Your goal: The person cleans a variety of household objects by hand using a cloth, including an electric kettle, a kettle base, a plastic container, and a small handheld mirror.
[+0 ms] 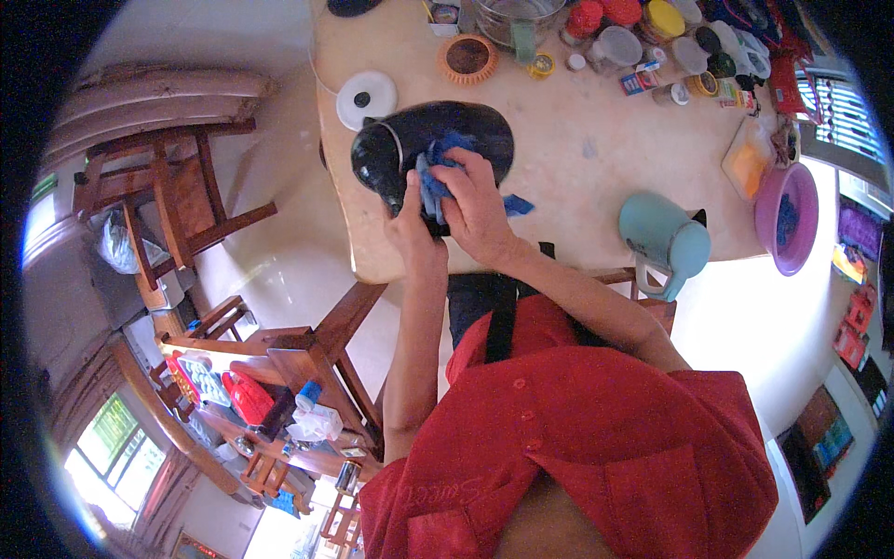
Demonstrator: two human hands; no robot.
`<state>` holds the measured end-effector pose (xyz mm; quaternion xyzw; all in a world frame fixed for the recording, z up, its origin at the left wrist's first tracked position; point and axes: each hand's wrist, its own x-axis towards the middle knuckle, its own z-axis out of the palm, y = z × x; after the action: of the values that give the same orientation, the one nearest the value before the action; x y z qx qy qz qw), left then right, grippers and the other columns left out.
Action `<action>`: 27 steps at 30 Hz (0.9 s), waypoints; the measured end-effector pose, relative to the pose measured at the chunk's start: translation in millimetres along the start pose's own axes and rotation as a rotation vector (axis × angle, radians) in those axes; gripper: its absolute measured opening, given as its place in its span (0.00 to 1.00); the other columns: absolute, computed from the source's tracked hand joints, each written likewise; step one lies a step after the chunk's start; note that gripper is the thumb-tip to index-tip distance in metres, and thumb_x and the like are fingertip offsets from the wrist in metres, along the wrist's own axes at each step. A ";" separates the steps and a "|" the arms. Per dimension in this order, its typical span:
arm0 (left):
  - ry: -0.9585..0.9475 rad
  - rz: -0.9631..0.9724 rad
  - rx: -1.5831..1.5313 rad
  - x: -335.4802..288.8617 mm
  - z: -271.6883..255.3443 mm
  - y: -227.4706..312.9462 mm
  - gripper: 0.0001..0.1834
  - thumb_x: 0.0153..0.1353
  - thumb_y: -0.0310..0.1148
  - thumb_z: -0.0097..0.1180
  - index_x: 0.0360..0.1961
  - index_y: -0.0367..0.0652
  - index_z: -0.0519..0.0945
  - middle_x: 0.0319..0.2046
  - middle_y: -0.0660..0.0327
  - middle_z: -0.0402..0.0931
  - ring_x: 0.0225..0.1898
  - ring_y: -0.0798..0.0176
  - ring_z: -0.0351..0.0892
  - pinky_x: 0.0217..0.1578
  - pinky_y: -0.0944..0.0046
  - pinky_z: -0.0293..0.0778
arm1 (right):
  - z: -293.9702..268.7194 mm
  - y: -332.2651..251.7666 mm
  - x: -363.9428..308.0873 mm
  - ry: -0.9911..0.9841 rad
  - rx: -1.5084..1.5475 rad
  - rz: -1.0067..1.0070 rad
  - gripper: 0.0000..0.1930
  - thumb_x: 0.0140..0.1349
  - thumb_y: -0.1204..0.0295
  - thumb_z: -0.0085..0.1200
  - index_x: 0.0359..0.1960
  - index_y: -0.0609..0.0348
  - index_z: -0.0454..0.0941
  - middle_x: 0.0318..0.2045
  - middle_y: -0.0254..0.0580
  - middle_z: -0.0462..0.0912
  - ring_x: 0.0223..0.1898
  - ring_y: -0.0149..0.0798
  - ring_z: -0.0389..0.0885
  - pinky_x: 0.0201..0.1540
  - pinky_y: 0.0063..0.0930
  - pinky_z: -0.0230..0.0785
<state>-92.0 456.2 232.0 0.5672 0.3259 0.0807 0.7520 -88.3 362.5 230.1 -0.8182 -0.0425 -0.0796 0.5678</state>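
A glossy black electric kettle [489,135] lies tilted over the table, its rounded lid end toward the left. My left hand [414,233] is closed around its near side, where the handle seems to be, though the fingers partly hide it. With bent fingers, my right hand [480,210] grips a crumpled blue cloth [434,177] and presses it against the kettle's side. One corner of the cloth sticks out to the right under that hand. Beyond the kettle, at the left, sits a round white power base [366,101] with a black centre.
A teal jug [656,238] stands at the table's right near edge. Farther right is a purple basin [808,200] with something blue inside. An orange fluted bowl [467,60] and several jars [619,47] crowd the far side. A wooden chair [340,317] is at the near left.
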 end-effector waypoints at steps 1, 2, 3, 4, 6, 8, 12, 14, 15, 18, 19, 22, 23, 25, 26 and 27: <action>0.003 -0.111 -0.104 0.0 -4.9 -4.1 0.13 0.54 0.30 0.57 0.40 0.37 0.73 0.36 0.59 0.73 0.34 0.65 0.75 0.32 0.63 0.73 | -0.9 2.8 9.5 -0.014 -0.027 -0.183 0.18 0.46 0.79 0.50 0.42 0.59 0.71 0.44 0.53 0.67 0.44 0.56 0.66 0.46 0.41 0.61; 0.002 -0.229 -0.202 -2.4 -5.2 -2.7 0.15 0.56 0.31 0.56 0.42 0.36 0.73 0.40 0.60 0.73 0.37 0.65 0.75 0.34 0.64 0.73 | -2.1 7.6 15.3 -0.025 -0.057 -0.357 0.18 0.44 0.76 0.53 0.41 0.56 0.72 0.44 0.51 0.68 0.43 0.55 0.67 0.44 0.42 0.62; 0.015 -0.324 -0.251 -5.9 -2.0 2.0 0.15 0.56 0.33 0.56 0.42 0.36 0.73 0.36 0.62 0.74 0.33 0.67 0.74 0.30 0.69 0.72 | -3.9 13.5 16.4 -0.040 -0.112 -0.375 0.19 0.43 0.74 0.55 0.42 0.51 0.73 0.45 0.46 0.69 0.41 0.53 0.68 0.42 0.43 0.63; 0.014 -0.326 -0.248 -7.1 -4.2 -1.1 0.15 0.56 0.33 0.56 0.42 0.36 0.73 0.36 0.62 0.74 0.33 0.67 0.74 0.30 0.69 0.72 | -5.9 16.2 12.9 -0.038 -0.111 -0.371 0.19 0.43 0.74 0.55 0.42 0.51 0.73 0.45 0.46 0.69 0.41 0.53 0.68 0.42 0.43 0.63; -0.017 -0.272 -0.289 -11.1 -0.8 2.0 0.14 0.56 0.34 0.57 0.40 0.38 0.74 0.28 0.64 0.74 0.24 0.69 0.73 0.24 0.69 0.71 | -13.3 23.2 6.6 -0.126 -0.328 -0.421 0.24 0.42 0.74 0.56 0.46 0.51 0.72 0.48 0.46 0.67 0.46 0.51 0.66 0.48 0.40 0.59; 0.026 -0.282 -0.207 -14.9 2.7 15.8 0.11 0.55 0.35 0.58 0.35 0.40 0.74 0.18 0.65 0.70 0.16 0.68 0.68 0.19 0.68 0.68 | -21.6 72.9 -4.8 -0.129 -0.429 -0.486 0.25 0.42 0.68 0.58 0.47 0.45 0.72 0.48 0.45 0.68 0.43 0.54 0.68 0.44 0.44 0.63; -0.003 -0.317 -0.314 0.6 -15.1 37.0 0.10 0.55 0.35 0.57 0.27 0.41 0.72 0.13 0.63 0.66 0.13 0.65 0.66 0.17 0.64 0.68 | -40.3 112.2 -25.7 -0.179 -0.448 -0.159 0.31 0.42 0.74 0.59 0.53 0.53 0.68 0.50 0.51 0.65 0.49 0.53 0.65 0.52 0.42 0.59; -0.027 -0.348 -0.358 3.9 -14.7 45.4 0.11 0.55 0.36 0.57 0.28 0.41 0.71 0.13 0.63 0.65 0.13 0.64 0.66 0.18 0.63 0.68 | -36.6 111.2 -27.9 -0.140 -0.349 -0.086 0.30 0.43 0.75 0.59 0.54 0.55 0.67 0.50 0.53 0.65 0.49 0.54 0.65 0.53 0.42 0.59; 0.013 -0.361 -0.346 8.1 -16.7 43.4 0.12 0.56 0.37 0.57 0.26 0.41 0.70 0.13 0.63 0.65 0.14 0.63 0.66 0.20 0.62 0.68 | -30.6 104.1 -27.0 -0.121 -0.287 -0.058 0.30 0.44 0.76 0.58 0.54 0.57 0.66 0.50 0.54 0.65 0.49 0.55 0.65 0.53 0.42 0.59; 0.004 -0.277 -0.222 3.3 -18.7 45.5 0.13 0.56 0.38 0.57 0.23 0.42 0.70 0.13 0.63 0.64 0.15 0.63 0.65 0.21 0.62 0.68 | -31.4 85.6 -18.6 -0.113 -0.246 -0.081 0.29 0.45 0.76 0.59 0.53 0.58 0.67 0.50 0.54 0.65 0.49 0.55 0.65 0.53 0.41 0.59; 0.005 -0.273 -0.226 3.2 -18.6 45.5 0.13 0.56 0.38 0.57 0.23 0.42 0.70 0.13 0.63 0.64 0.15 0.63 0.65 0.21 0.62 0.68 | -33.2 79.9 -14.5 -0.125 -0.268 -0.127 0.27 0.46 0.74 0.59 0.52 0.57 0.68 0.49 0.53 0.66 0.49 0.55 0.66 0.52 0.41 0.60; -0.039 -0.342 -0.320 -0.5 -17.0 42.4 0.14 0.57 0.40 0.57 0.23 0.42 0.70 0.13 0.63 0.64 0.14 0.64 0.65 0.20 0.62 0.67 | -27.6 46.1 6.0 -0.104 -0.314 -0.335 0.25 0.45 0.70 0.61 0.48 0.57 0.70 0.47 0.51 0.67 0.47 0.53 0.67 0.49 0.40 0.61; -0.046 -0.382 -0.323 -4.0 -14.9 40.0 0.14 0.57 0.40 0.56 0.24 0.42 0.70 0.13 0.63 0.64 0.14 0.64 0.64 0.20 0.62 0.67 | -26.0 40.3 13.5 -0.103 -0.315 -0.431 0.24 0.43 0.67 0.62 0.44 0.56 0.72 0.46 0.48 0.68 0.45 0.51 0.67 0.46 0.40 0.61; -0.043 -0.409 -0.287 -8.4 -17.1 36.8 0.14 0.57 0.41 0.56 0.24 0.43 0.70 0.12 0.64 0.64 0.14 0.65 0.64 0.19 0.62 0.67 | -27.2 29.9 23.3 -0.143 -0.264 -0.452 0.24 0.43 0.66 0.63 0.44 0.56 0.72 0.46 0.47 0.68 0.44 0.51 0.67 0.46 0.40 0.60; -0.041 -0.409 -0.290 -8.4 -18.6 37.0 0.14 0.57 0.41 0.56 0.24 0.43 0.70 0.12 0.64 0.64 0.14 0.65 0.64 0.19 0.62 0.67 | -27.8 27.2 27.8 -0.176 -0.215 -0.490 0.24 0.42 0.66 0.63 0.43 0.56 0.72 0.45 0.47 0.68 0.43 0.50 0.67 0.46 0.39 0.60; -0.044 -0.415 -0.280 -8.0 -21.2 37.1 0.14 0.56 0.40 0.57 0.24 0.43 0.70 0.13 0.64 0.64 0.13 0.65 0.64 0.19 0.63 0.67 | -28.8 31.6 25.9 -0.190 -0.220 -0.441 0.24 0.42 0.62 0.64 0.42 0.56 0.72 0.45 0.48 0.67 0.45 0.51 0.66 0.48 0.39 0.60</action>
<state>-101.2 482.0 265.7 0.3801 0.4047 -0.0432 0.8306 -60.2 323.9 215.4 -0.8499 -0.2640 -0.1284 0.4377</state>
